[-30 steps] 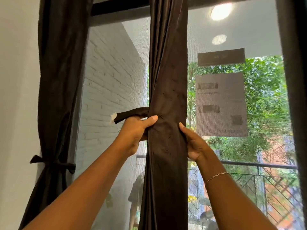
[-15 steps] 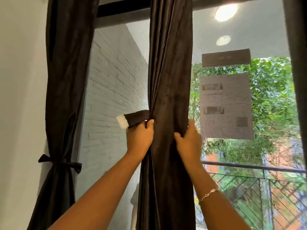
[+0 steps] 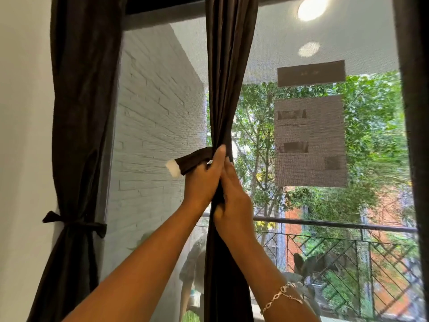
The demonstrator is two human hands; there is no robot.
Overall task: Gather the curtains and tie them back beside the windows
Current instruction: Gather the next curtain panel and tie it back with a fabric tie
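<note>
Both bare forearms come up from the bottom edge and meet dead centre in the frame, the left slanting in from the lower left and the right from the lower right, with a thin chain bracelet (image 3: 281, 296) on its wrist. The left hand (image 3: 203, 182) is wrapped round the bunched curtain (image 3: 229, 89) from the left, one digit sticking straight up. The right hand (image 3: 233, 196) is jammed right against it, back to the camera, squeezing the same curtain from the right, fingertips mostly out of sight.

notice (image 3: 310, 140): print blurred
tie-back strap (image 3: 195, 160): far end behind middle curtain (image 3: 228, 89)
middle curtain: top, bottom cut off
</note>
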